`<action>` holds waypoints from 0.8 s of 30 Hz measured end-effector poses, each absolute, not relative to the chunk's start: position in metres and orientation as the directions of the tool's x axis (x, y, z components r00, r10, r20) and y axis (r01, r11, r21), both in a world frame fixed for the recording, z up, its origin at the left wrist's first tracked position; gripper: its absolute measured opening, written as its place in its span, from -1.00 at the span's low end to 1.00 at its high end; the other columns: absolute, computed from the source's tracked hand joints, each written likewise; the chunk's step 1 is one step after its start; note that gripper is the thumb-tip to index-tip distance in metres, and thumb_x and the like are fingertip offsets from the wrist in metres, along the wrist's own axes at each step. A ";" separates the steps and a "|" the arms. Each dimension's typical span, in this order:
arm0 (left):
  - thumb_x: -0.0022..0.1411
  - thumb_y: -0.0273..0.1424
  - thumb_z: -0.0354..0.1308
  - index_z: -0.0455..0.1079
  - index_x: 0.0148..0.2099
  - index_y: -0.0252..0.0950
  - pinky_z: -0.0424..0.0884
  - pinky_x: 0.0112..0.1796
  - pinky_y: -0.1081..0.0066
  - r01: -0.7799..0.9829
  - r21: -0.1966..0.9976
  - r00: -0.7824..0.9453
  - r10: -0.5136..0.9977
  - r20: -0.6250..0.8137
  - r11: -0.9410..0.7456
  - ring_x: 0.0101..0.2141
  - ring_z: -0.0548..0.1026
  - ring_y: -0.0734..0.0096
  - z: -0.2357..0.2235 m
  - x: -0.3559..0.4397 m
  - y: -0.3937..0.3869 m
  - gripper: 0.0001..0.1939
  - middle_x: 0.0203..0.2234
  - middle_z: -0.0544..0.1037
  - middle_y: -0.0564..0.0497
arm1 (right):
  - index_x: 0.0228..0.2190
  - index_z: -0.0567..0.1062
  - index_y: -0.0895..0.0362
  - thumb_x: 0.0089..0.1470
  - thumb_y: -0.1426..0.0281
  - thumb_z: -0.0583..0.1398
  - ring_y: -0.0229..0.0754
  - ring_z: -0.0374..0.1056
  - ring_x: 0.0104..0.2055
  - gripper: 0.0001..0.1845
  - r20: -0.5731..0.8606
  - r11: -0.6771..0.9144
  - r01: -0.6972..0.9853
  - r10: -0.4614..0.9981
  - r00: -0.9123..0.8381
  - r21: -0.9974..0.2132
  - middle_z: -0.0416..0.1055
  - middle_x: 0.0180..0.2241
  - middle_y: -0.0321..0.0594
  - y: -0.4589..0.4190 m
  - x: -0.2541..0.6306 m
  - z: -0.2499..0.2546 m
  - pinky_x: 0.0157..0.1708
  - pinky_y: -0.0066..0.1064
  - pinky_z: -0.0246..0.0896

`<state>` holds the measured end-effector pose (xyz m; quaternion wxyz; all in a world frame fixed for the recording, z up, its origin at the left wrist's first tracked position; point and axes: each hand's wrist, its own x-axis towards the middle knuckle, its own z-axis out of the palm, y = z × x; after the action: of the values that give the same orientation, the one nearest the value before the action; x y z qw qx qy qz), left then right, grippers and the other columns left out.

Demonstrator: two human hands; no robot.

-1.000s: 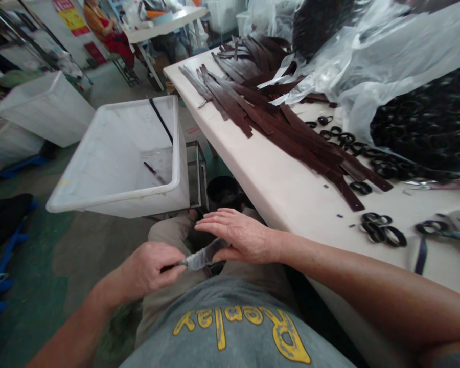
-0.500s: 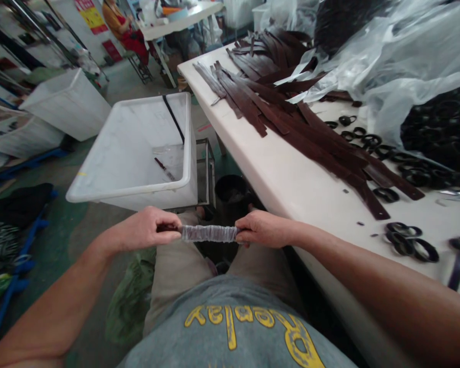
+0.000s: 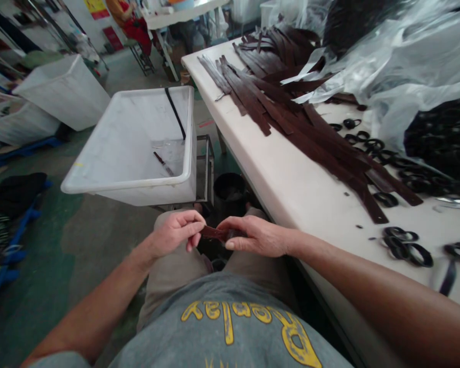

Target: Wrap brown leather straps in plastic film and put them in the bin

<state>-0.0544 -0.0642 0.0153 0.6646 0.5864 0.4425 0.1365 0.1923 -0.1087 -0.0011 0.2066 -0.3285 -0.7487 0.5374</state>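
Observation:
Over my lap, both hands meet at a short brown leather strap [image 3: 212, 232]. My left hand [image 3: 177, 231] pinches its left end between thumb and fingertips. Curled over the rest of it is my right hand [image 3: 255, 235], with fingers on top and thumb below. Most of the strap's right part is hidden in that hand, so I cannot see the clear wrapping well. On the white table [image 3: 268, 168] to my right, many brown leather straps [image 3: 291, 110] lie in a long overlapping heap. Black loops [image 3: 408, 245] are scattered near the right forearm.
A white bin [image 3: 126, 186] stands ahead on a metal frame, with a wrapped strap [image 3: 163, 163] inside. Beside it on the floor is a black bucket [image 3: 230, 186]. Clear plastic bags [image 3: 406, 56] cover the table's far right. A seated person [image 3: 128, 23] is at a farther table.
My hands have come closer together. The clear-wrapped length that was stretched between them is now mostly covered by my right hand, and brown strap shows in the gap.

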 end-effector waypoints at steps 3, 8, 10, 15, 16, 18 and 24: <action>0.13 -0.10 0.22 0.36 -0.34 -0.31 0.24 -0.65 0.56 0.228 0.910 0.555 0.722 -0.413 0.345 -0.71 0.34 0.55 -0.002 -0.023 -0.078 -0.66 -0.68 0.45 0.09 | -0.19 0.45 0.20 0.08 0.21 0.28 -0.22 0.38 -0.35 -0.66 -0.081 0.167 0.400 0.842 -0.534 -0.901 0.50 -0.32 -0.19 -0.113 0.184 0.000 -0.40 -0.46 0.16; 0.12 -0.08 0.23 0.34 -0.42 -0.31 0.17 -0.64 0.57 0.223 0.907 0.497 0.759 -0.420 0.357 -0.70 0.29 0.60 -0.009 -0.007 -0.082 -0.63 -0.69 0.40 0.12 | -0.29 0.52 0.12 0.03 0.31 0.31 -0.24 0.41 -0.38 -0.81 -0.093 0.108 0.611 0.953 -0.289 -0.785 0.53 -0.38 -0.29 -0.114 0.183 0.002 -0.42 -0.49 0.13; 0.11 -0.07 0.24 0.32 -0.47 -0.31 0.12 -0.64 0.57 0.258 0.896 0.471 0.763 -0.444 0.362 -0.69 0.24 0.61 -0.007 -0.008 -0.082 -0.60 -0.69 0.38 0.12 | -0.23 0.55 0.09 0.07 0.26 0.29 -0.20 0.45 -0.30 -0.78 -0.010 0.210 0.621 0.944 -0.331 -0.756 0.56 -0.30 -0.26 -0.115 0.185 0.001 -0.36 -0.47 0.19; -0.08 0.06 0.32 0.38 -0.50 -0.27 0.11 -0.63 0.53 0.242 0.850 0.426 0.735 -0.527 0.468 -0.66 0.18 0.56 -0.015 -0.010 -0.078 -0.53 -0.70 0.34 0.12 | -0.09 0.54 0.05 0.19 0.05 0.15 -0.17 0.48 -0.18 -0.59 0.083 0.364 0.689 0.910 -0.405 -0.627 0.56 -0.20 -0.23 -0.111 0.190 -0.006 -0.34 -0.46 0.24; -0.12 0.07 0.33 0.39 -0.51 -0.25 0.11 -0.63 0.52 0.251 0.844 0.423 0.731 -0.536 0.474 -0.65 0.17 0.54 -0.018 -0.009 -0.077 -0.53 -0.70 0.34 0.12 | -0.09 0.54 0.04 0.20 0.04 0.13 -0.17 0.49 -0.17 -0.58 0.067 0.368 0.706 0.907 -0.415 -0.606 0.57 -0.19 -0.25 -0.110 0.191 -0.006 -0.36 -0.46 0.24; -0.14 0.08 0.33 0.39 -0.54 -0.23 0.11 -0.63 0.52 0.272 0.830 0.412 0.721 -0.558 0.487 -0.64 0.17 0.53 -0.022 -0.006 -0.076 -0.53 -0.70 0.33 0.12 | -0.09 0.54 0.02 0.23 0.03 0.08 -0.15 0.50 -0.15 -0.57 0.015 0.354 0.749 0.908 -0.418 -0.561 0.57 -0.18 -0.27 -0.109 0.190 -0.004 -0.45 -0.44 0.21; -0.23 0.13 0.35 0.25 -0.60 -0.27 0.25 -0.59 0.50 0.272 0.778 0.388 0.675 -0.628 0.567 -0.71 0.09 0.60 -0.033 -0.004 -0.068 -0.41 -0.78 0.20 0.17 | -0.17 0.52 0.07 0.28 0.09 0.02 -0.15 0.51 -0.20 -0.60 -0.073 0.340 0.809 0.904 -0.422 -0.479 0.59 -0.24 -0.29 -0.109 0.186 0.004 -0.69 -0.44 -0.05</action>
<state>-0.0044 -0.0681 -0.0329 0.7056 0.4428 0.5344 0.1429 0.1857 -0.1094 0.0044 0.1034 -0.5275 -0.8118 0.2279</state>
